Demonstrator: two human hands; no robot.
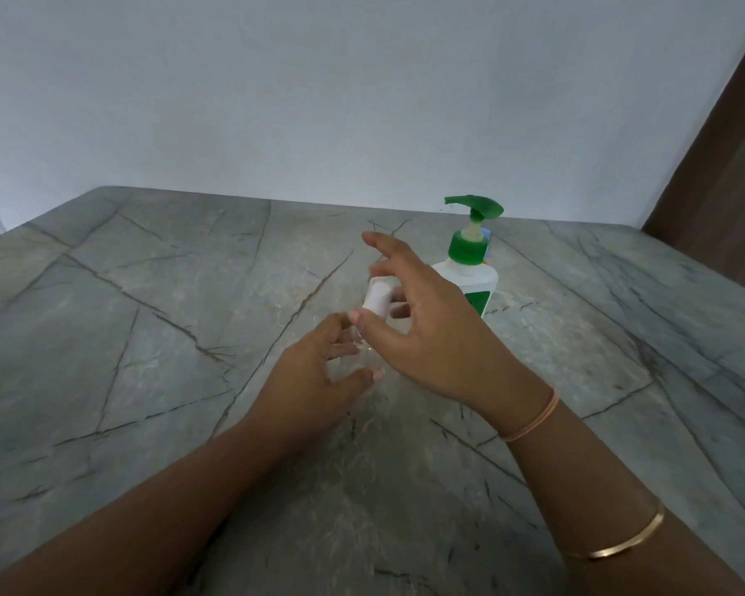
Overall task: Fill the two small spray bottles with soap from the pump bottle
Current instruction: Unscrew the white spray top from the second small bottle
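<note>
Clear plastic, almost see-through against the grey stone, makes up the body of the small spray bottle (364, 352), which sits near the middle of the bench (147, 316) between the two hands. Its white cap (377, 299) stands at the top, leaning slightly to the right. Whether the base touches the bench or is lifted just off it cannot be told, and no soap level can be made out in it.

The left hand (315, 367) comes in from the lower left, and its grip is curled round the clear body: the thumb is on the near side and the fingers wrap the far side. The right hand (431, 337) reaches across from the right, and its grip pinches the white cap, with the thumb tip at the cap's lower edge and curled fingers behind it. Its forefinger is raised and points away, clear of the cap.

Just behind the right hand stands the pump bottle (478, 277), upright, white-bodied with a green label, a green collar and a green pump head (476, 206) whose spout points left. A small blue thing (487, 239) peeks out from behind its neck; too little of it shows to name it.

The right wrist wears an orange thread band (534, 417), and further up the forearm sits a gold bangle (620, 548). The bench is grey marble with dark veins and runs back to a plain pale wall (319, 101). A brown panel (727, 165) stands at the right edge
</note>
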